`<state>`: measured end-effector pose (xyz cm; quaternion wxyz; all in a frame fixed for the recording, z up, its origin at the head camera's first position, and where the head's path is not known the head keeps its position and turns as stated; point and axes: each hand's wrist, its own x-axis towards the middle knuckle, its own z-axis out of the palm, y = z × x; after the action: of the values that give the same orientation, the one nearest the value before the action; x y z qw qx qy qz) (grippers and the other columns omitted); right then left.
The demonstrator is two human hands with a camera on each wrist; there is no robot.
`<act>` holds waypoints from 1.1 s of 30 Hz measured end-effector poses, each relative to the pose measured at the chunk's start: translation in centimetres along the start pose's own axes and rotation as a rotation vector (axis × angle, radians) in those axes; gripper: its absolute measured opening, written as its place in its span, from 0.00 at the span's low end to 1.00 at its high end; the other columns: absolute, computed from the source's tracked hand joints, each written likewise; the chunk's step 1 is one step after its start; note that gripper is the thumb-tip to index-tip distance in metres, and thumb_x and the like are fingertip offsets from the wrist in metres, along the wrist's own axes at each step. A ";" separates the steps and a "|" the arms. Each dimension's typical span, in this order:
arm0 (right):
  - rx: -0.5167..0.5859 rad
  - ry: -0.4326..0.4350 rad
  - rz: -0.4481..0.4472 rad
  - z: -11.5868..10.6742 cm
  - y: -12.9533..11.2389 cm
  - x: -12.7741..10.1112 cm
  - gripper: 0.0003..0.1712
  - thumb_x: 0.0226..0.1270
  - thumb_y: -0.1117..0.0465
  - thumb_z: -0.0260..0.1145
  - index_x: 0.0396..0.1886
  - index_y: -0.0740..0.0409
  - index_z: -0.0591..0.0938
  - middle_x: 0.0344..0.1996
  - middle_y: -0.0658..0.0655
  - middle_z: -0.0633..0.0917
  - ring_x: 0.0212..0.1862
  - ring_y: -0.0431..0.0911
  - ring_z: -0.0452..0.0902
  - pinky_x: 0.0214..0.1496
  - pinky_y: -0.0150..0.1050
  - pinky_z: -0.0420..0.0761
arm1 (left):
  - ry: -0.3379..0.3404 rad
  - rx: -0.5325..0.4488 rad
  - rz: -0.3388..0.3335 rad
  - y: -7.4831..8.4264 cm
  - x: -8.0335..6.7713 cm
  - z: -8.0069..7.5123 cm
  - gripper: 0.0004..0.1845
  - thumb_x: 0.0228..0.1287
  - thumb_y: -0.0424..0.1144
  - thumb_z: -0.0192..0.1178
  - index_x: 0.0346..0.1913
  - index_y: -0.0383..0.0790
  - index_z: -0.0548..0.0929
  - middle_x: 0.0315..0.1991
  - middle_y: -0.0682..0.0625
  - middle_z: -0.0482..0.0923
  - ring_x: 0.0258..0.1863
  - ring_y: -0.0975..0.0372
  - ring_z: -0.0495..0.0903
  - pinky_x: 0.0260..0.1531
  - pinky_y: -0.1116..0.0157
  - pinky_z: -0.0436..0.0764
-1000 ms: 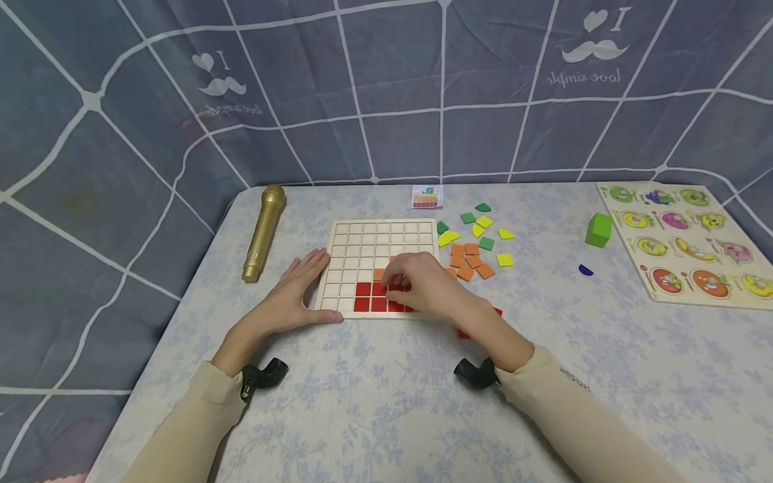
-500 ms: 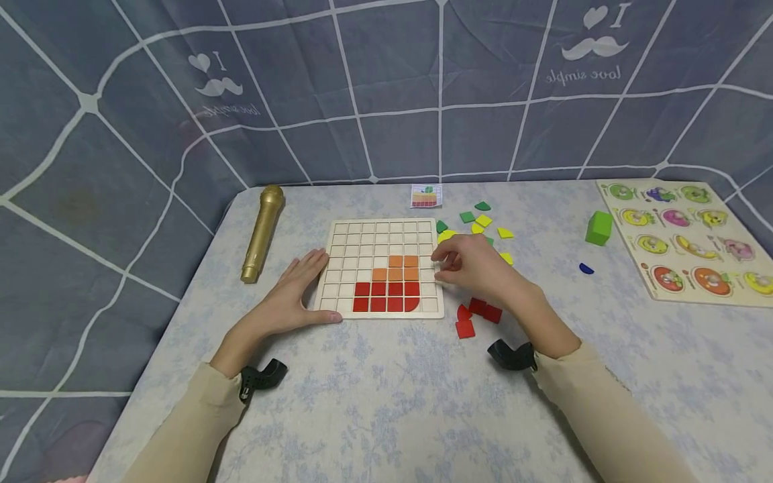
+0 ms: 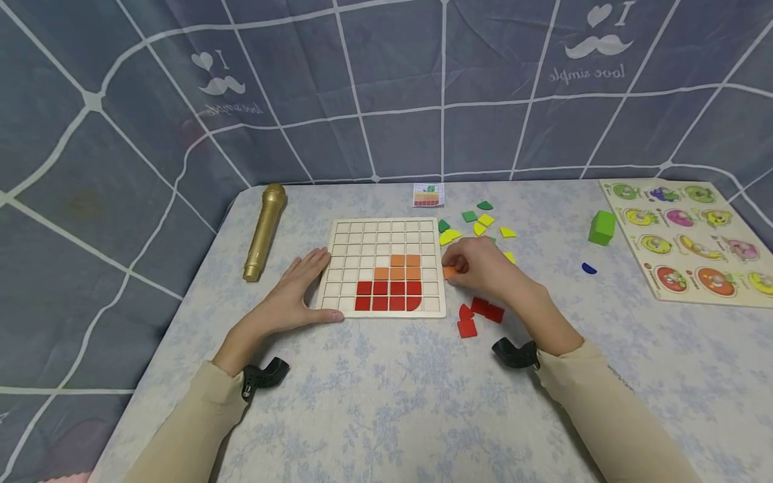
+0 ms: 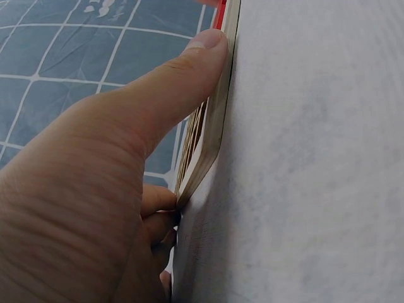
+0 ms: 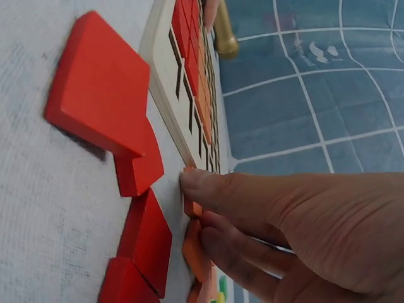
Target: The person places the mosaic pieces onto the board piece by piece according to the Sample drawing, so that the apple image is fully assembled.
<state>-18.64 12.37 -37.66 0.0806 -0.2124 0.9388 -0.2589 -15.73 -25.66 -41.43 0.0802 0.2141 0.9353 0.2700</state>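
Pinching an orange tile [image 3: 449,272] beside a grid board [image 3: 382,231], under "love simple" cloth.
Right hand [image 3: 483,267] grip closed on tile; left hand [image 3: 296,295] flat, open, bracing board.

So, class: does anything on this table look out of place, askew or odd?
A gold microphone lies left of the grid board, an odd item among puzzle pieces. A green cube and a blue piece sit apart from the loose tiles. Otherwise nothing looks damaged or spilled; the placed tiles sit square.

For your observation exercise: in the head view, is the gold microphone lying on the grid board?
No, the gold microphone lies on the table left of the grid board, apart from it.
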 end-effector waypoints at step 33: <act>-0.005 0.051 -0.197 3.2 -7.1 4.5 0.12 0.63 0.59 0.80 0.44 0.58 0.90 0.36 0.52 0.89 0.40 0.45 0.83 0.46 0.38 0.85 | -0.003 0.013 0.012 -0.2 -0.1 0.0 0.67 0.54 0.60 0.79 0.84 0.31 0.49 0.87 0.38 0.44 0.87 0.46 0.39 0.86 0.44 0.38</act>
<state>-19.33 3.44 -36.92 0.0304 -0.2972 0.9157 -0.2688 -15.75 -25.88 -41.52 0.0789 0.2205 0.9356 0.2642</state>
